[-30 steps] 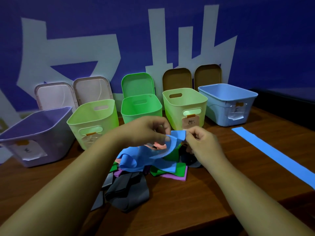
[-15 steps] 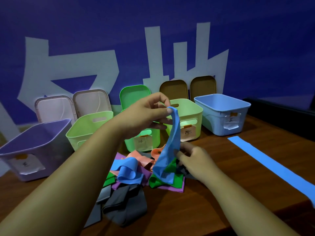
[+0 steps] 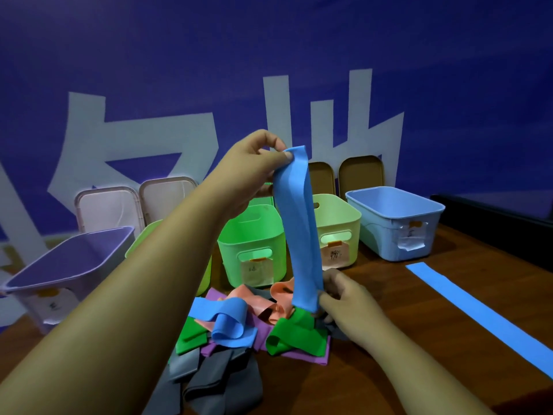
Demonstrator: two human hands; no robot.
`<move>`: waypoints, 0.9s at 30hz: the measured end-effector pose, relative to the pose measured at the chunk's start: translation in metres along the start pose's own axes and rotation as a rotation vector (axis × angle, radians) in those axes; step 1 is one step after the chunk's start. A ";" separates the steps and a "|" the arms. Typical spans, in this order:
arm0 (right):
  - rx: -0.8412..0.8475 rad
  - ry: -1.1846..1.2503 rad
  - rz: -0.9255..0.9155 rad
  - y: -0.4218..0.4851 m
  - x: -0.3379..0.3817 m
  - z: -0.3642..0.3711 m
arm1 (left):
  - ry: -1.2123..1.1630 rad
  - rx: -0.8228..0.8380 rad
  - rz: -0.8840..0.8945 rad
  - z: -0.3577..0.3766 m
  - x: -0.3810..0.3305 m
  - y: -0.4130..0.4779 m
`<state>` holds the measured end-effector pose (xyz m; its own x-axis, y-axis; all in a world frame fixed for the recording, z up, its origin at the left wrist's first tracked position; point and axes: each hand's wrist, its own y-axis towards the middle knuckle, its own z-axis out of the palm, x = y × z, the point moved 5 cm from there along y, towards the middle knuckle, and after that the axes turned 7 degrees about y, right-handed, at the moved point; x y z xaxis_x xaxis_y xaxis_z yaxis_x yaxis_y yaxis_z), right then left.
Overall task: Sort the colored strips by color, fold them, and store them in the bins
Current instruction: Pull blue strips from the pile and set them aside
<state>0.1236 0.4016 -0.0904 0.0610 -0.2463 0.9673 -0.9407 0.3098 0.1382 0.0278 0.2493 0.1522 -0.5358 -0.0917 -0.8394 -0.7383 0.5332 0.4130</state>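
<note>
A deep blue wall (image 3: pixel 449 70) bearing large pale grey-white painted shapes (image 3: pixel 326 121) is filling the upper half of the view. Below it, a dark reddish-brown wooden tabletop (image 3: pixel 419 369) is catching dim, bluish light, and a black ledge (image 3: pixel 493 223) is running along the right side behind it.

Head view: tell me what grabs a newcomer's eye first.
The blue strip stretched upright at centre, its top pinched by the left hand and its bottom by the right hand. Below it lies a tangled pile of strips on the wooden table. Behind stands a row of open bins, and a second blue strip lies flat at right.
</note>
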 end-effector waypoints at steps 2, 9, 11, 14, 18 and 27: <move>0.000 0.107 0.031 0.001 0.000 0.002 | -0.004 -0.037 0.005 -0.005 -0.005 0.005; -0.012 0.312 0.017 -0.001 0.008 0.000 | 0.084 -0.093 0.019 -0.008 -0.016 0.014; 0.011 0.285 -0.014 -0.003 0.011 0.001 | 0.110 -0.120 0.020 -0.009 -0.018 0.017; 0.034 0.219 -0.053 -0.001 0.008 0.003 | 0.201 -0.170 0.064 -0.012 -0.020 0.024; 0.009 0.168 -0.019 0.004 -0.001 0.002 | 0.324 -0.246 0.110 -0.019 -0.025 0.031; 0.011 0.128 -0.077 0.000 0.006 0.001 | 0.259 -0.306 0.094 -0.025 -0.019 0.041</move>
<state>0.1238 0.3991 -0.0843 0.1744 -0.1497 0.9732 -0.9351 0.2844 0.2113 -0.0024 0.2525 0.1943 -0.6631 -0.2838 -0.6926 -0.7482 0.2779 0.6025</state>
